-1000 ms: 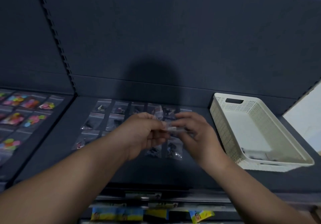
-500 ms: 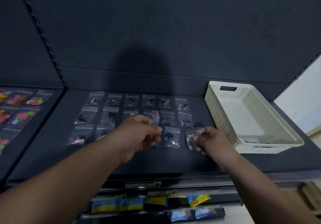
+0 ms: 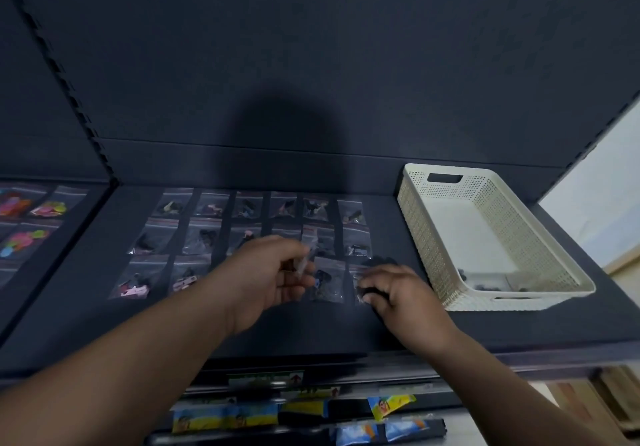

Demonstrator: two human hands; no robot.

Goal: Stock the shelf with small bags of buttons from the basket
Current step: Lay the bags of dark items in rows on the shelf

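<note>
Small clear bags of dark buttons point(image 3: 204, 237) lie in three rows on the dark shelf point(image 3: 346, 328). My left hand point(image 3: 273, 276) hovers over the front row and pinches a clear bag point(image 3: 304, 262) between thumb and fingers. My right hand point(image 3: 401, 289) is low at the right end of the front row, its fingers on a bag point(image 3: 359, 284) that lies on the shelf, mostly hidden beneath them. To the right stands the cream perforated basket point(image 3: 433, 258), with a few bags point(image 3: 485, 284) left at its near end.
Bags of bright coloured buttons point(image 3: 24, 241) cover the neighbouring shelf section on the left. A lower shelf holds yellow and blue packets point(image 3: 225, 418). The dark back panel point(image 3: 311, 64) rises behind the shelf. Bare shelf surface lies in front of the rows.
My hands came apart. The right hand carried one bag right and down to the end of the front row; the left hand stayed over the rows with its bag.
</note>
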